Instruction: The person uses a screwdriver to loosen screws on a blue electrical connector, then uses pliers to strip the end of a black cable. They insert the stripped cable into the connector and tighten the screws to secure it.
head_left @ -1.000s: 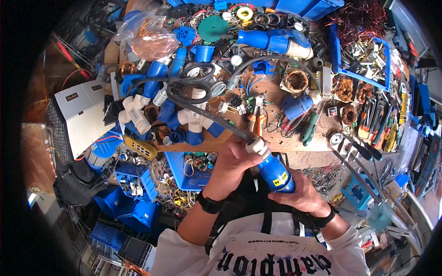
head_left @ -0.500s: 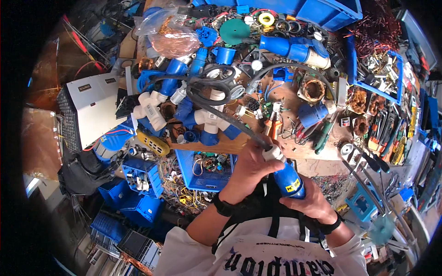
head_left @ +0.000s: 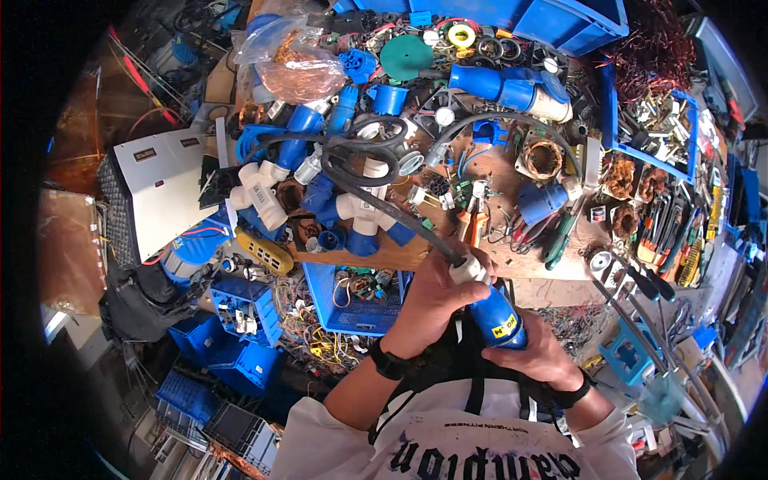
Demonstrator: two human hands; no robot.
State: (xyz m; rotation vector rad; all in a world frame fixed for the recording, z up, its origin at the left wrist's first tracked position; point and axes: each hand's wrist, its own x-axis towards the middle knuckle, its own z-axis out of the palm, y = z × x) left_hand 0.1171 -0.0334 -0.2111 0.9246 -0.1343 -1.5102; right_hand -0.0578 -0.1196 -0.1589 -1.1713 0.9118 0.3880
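Note:
I hold a blue cylindrical connector [head_left: 491, 309] with a yellow label in front of the wooden workbench [head_left: 408, 258]. My left hand [head_left: 434, 292] is closed round its upper end, at the white cable gland [head_left: 473, 270]. My right hand [head_left: 528, 348] is wrapped round the lower blue end. A thick dark cable [head_left: 404, 220] runs from the gland up to loops lying among blue and white fittings [head_left: 258, 192]. Just beyond my hands, orange-handled pliers [head_left: 472, 226] lie on the bench beside small electronic parts.
The bench carries heaped connectors, a bag of copper [head_left: 298, 76], rusty coil parts [head_left: 622, 180], a green-handled tool [head_left: 564, 244] and pliers at the right. Blue crates [head_left: 480, 12] stand at the back. Below lie a blue tray [head_left: 320, 318], tangled wires and bins [head_left: 240, 362].
My view has shifted, so the bench sits slightly right and lower than a second ago. Both hands still grip the connector, which has changed little over the last half second.

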